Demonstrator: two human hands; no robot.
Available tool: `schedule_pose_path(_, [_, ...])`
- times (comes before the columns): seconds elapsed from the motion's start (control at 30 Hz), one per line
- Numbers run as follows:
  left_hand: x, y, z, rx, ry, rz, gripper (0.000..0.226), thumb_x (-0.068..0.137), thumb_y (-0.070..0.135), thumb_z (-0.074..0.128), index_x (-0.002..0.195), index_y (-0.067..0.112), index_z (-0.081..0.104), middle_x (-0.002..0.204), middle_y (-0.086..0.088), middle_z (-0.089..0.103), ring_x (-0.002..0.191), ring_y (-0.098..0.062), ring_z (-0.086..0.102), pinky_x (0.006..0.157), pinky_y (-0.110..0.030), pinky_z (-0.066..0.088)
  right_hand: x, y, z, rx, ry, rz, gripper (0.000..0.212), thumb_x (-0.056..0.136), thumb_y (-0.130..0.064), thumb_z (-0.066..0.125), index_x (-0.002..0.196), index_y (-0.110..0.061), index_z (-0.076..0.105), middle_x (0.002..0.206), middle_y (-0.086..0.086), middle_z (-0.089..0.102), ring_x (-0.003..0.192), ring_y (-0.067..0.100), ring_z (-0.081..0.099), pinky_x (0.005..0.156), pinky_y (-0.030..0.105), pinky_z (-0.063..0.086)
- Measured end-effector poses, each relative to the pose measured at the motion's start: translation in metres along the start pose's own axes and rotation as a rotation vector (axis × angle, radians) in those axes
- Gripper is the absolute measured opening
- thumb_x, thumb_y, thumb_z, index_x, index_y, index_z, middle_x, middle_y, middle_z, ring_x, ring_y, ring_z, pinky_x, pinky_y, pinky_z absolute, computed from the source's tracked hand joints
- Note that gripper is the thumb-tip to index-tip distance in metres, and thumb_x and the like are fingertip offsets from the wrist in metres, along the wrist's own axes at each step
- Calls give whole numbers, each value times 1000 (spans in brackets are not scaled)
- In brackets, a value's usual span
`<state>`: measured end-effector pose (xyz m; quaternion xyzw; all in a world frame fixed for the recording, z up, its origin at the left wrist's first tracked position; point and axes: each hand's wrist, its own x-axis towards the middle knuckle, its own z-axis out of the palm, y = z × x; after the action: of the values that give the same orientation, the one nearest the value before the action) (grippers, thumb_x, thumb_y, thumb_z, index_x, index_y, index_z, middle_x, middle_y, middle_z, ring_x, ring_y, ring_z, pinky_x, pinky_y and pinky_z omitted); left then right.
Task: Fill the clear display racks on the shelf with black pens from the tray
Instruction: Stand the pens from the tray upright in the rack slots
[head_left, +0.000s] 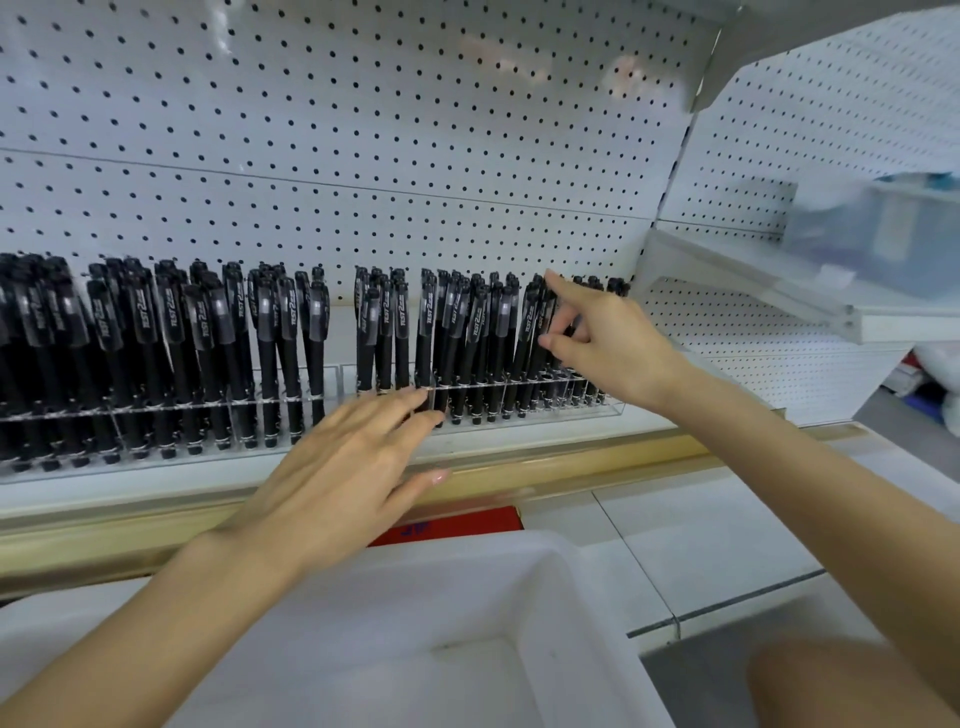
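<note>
A: Pinching one of the black pens at the far end of the right display rack with the right hand, forefinger raised over the caps; steadying the clear front with the left hand, fingers straight and flat.

B: Risks tipping the tightly packed neighbours, probably; could shove the rack back along the shelf by pressing too hard.

A: Open slots near the middle, where the two racks meet; no pens in the visible part of the white tray just below.

B: No obstruction to the reach; only pegboard behind, plus a blurred clear box off to the side.
</note>
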<state>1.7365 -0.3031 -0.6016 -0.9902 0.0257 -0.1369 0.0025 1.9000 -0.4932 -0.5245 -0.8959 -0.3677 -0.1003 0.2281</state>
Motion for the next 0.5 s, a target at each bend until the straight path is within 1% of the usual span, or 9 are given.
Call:
schedule_pose_path(0.07, [-7,0,-5,-61,1,-2,67,90,60,24,146,26,35,155,-1,29,142,-17,30,112,-30,7,-3,-6,-5,-71,-33,-11,68,96,-20,56,153,-17,19,101,-7,64,69,17,66,78,36,55])
schedule_pose_path(0.1, [-13,0,-8,-75,4,-1,69,88,60,24,148,27,32,157,0,26,143,-17,28,112,-29,6,-5,-10,-9,-114,-42,-19,69,96,-20,56,153,-17,17,105,-4,65,68,17,66,75,35,57])
schedule_pose_path(0.17, [-27,1,-13,-70,-1,2,71,87,61,22,148,25,32,156,0,27,143,-18,28,113,-29,9,-14,-18,-15,-193,-28,-44,68,96,-19,56,153,-19,19,105,1,65,73,16,64,75,39,57])
schedule_pose_path(0.23, [-45,0,-17,-92,-41,-6,74,85,63,20,147,26,33,156,2,27,143,-16,27,116,-32,13,-29,-28,-16,-237,7,-87,63,95,-17,57,149,-21,26,97,3,63,76,17,60,76,43,55])
schedule_pose_path(0.3, [-70,-3,-16,-120,-68,-30,74,85,66,18,146,26,34,156,3,28,142,-16,28,116,-32,16,-51,-46,-5,-176,11,-136,55,94,-17,58,144,-22,34,87,0,60,69,11,55,72,40,53])
schedule_pose_path(0.33, [-84,-5,-15,-119,-75,-40,74,87,68,17,146,26,35,155,3,29,141,-17,30,115,-30,18,-65,-58,5,-118,-26,-150,52,93,-18,59,141,-23,38,85,-3,59,66,6,53,70,37,51])
schedule_pose_path(0.4, [-118,-8,-14,-108,-94,-56,74,90,70,17,145,24,37,154,1,32,139,-19,32,112,-27,18,-98,-81,35,-24,-181,-173,45,92,-24,62,134,-27,46,91,-6,56,70,1,53,71,32,47])
schedule_pose_path(0.47, [-154,-12,-16,-136,-102,-107,71,93,67,25,144,21,41,154,-1,33,140,-21,31,111,-27,16,-130,-99,66,36,-402,-178,40,91,-33,62,129,-28,51,101,-6,52,77,7,56,77,31,46])
schedule_pose_path(0.5, [-171,-15,-18,-160,-101,-143,68,94,65,29,143,20,43,154,-2,32,141,-22,30,113,-29,16,-142,-108,81,56,-519,-162,39,90,-37,61,127,-29,52,106,-6,50,83,10,57,81,32,47])
